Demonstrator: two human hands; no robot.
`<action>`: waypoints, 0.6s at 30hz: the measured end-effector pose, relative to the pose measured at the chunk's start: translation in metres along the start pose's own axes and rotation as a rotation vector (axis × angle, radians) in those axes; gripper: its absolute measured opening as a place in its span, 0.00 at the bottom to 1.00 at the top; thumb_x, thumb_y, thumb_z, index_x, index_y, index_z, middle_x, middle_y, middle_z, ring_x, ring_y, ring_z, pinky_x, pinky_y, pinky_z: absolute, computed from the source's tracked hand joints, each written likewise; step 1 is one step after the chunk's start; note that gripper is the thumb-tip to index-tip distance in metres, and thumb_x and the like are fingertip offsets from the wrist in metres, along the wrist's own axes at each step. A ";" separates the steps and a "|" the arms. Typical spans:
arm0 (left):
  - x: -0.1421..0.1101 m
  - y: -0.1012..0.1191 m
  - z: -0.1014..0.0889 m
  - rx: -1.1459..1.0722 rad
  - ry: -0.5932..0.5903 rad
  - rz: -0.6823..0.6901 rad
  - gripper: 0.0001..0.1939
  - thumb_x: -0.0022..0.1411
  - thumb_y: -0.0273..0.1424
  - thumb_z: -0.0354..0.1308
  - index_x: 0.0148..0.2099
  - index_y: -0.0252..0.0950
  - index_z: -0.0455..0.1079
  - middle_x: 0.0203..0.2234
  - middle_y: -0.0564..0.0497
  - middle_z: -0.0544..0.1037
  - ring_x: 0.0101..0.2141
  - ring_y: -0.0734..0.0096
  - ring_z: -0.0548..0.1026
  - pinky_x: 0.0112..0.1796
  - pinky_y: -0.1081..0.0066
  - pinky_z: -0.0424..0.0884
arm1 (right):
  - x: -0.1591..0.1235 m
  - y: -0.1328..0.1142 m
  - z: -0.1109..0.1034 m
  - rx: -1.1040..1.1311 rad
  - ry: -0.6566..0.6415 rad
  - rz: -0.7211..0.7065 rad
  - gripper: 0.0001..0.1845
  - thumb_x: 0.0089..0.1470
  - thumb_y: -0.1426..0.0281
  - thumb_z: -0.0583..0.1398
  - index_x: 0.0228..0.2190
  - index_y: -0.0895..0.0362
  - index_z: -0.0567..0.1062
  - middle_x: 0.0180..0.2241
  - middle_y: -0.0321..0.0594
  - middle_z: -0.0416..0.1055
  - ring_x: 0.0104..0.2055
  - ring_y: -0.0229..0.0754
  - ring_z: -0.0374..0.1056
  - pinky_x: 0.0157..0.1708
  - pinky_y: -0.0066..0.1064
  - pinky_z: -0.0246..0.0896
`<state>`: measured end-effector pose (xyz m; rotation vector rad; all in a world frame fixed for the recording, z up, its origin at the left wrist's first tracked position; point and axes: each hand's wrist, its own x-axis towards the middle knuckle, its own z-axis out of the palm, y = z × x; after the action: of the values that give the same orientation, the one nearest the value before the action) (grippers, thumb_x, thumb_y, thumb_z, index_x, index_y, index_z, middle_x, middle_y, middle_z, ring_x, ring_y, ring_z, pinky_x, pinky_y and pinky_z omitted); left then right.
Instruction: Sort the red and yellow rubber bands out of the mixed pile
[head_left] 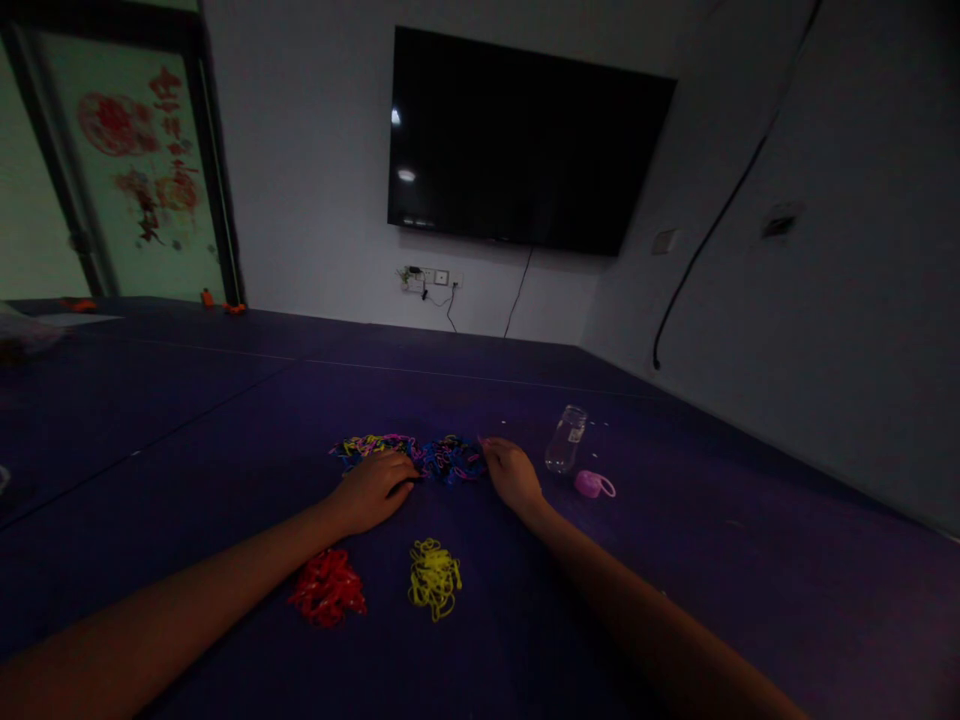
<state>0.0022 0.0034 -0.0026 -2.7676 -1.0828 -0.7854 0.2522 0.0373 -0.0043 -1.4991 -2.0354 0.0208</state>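
Observation:
A mixed heap of rubber bands (450, 461), mostly dark blue with pink and yellow loops, is spread on the purple surface in front of me. My left hand (377, 488) rests over the heap's near left side, thumb and fingers apart. At the heap's right edge, my right hand (513, 473) has its fingers closed together, with a bit of pink band at the fingertips. Nearer to me, a pile of red rubber bands (328, 588) sits beside my left forearm. A smaller pile of yellow rubber bands (434, 580) lies between my forearms.
Right of my right hand, a clear bottle (564, 440) stands uncapped, slightly tilted in view, near its pink looped lid (592, 484). The purple padded surface (300, 400) reaches the wall, where a black television (525, 140) hangs. A black cable (720, 215) runs down the right wall.

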 end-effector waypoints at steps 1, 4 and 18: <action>0.000 0.000 0.000 0.000 0.002 0.000 0.10 0.60 0.24 0.50 0.42 0.35 0.70 0.37 0.47 0.75 0.41 0.62 0.72 0.45 0.61 0.67 | 0.000 0.000 0.001 0.022 -0.001 -0.034 0.20 0.63 0.69 0.45 0.42 0.58 0.75 0.45 0.44 0.73 0.48 0.40 0.68 0.48 0.28 0.59; 0.000 0.001 -0.001 0.001 0.011 0.003 0.10 0.60 0.23 0.50 0.42 0.36 0.70 0.36 0.48 0.75 0.41 0.63 0.72 0.44 0.61 0.67 | -0.001 -0.001 0.003 0.116 0.011 -0.159 0.20 0.63 0.68 0.45 0.44 0.59 0.74 0.47 0.45 0.72 0.50 0.41 0.67 0.51 0.31 0.58; 0.001 0.000 0.000 0.015 0.001 0.010 0.10 0.60 0.24 0.50 0.42 0.35 0.70 0.36 0.47 0.75 0.40 0.62 0.72 0.44 0.62 0.66 | -0.008 -0.009 0.000 0.046 -0.024 -0.255 0.21 0.62 0.68 0.46 0.50 0.61 0.71 0.50 0.48 0.70 0.52 0.45 0.65 0.52 0.36 0.57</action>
<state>0.0030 0.0037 -0.0022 -2.7578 -1.0696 -0.7738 0.2456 0.0273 -0.0045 -1.2077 -2.2149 -0.0166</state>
